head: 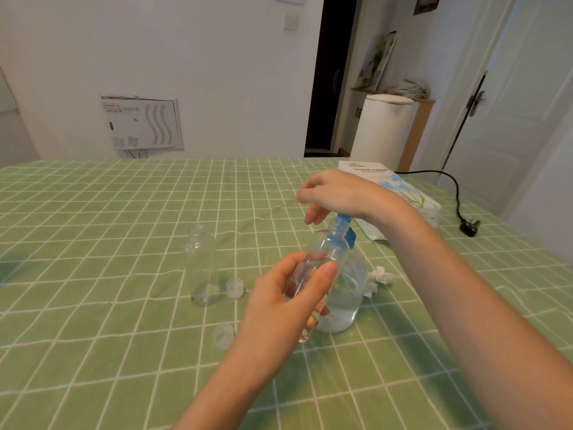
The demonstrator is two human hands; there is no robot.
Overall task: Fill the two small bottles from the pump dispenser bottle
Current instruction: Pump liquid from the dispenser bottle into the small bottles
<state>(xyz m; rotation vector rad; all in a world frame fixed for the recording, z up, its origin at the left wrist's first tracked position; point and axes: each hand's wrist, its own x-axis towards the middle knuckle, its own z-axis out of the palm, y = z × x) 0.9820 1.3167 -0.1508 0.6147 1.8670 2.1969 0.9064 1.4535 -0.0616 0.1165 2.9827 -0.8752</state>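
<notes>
Two hands share this step. The left hand [288,293] has its fingers [325,271] clamped round a small clear plastic bottle [325,246], thumb on the near side, holding it tilted with its open neck up against the blue pump head [342,221]. The right hand [335,190] rests on top of that pump head, fingers loosely bent and apart, wrapped round nothing that shows. Just behind the left fingers stands the large clear pump dispenser bottle [347,293], partly full of clear liquid.

To do it well, I judge, the neck should stay directly under the spout, with short, steady presses, and the small bottle should be levelled as it fills so nothing runs over.

Left of the gripping fingers, well apart, one more small clear bottle [203,268] stands upright and uncapped on the green checked bench [108,212], making two small bottles. Two translucent round caps lie loose: one [234,288] beside that bottle, one [223,335] nearer the left wrist. One crumpled white tissue [379,277] lies beyond the dispenser, and one white tissue pack [400,187] behind the right wrist.
</notes>
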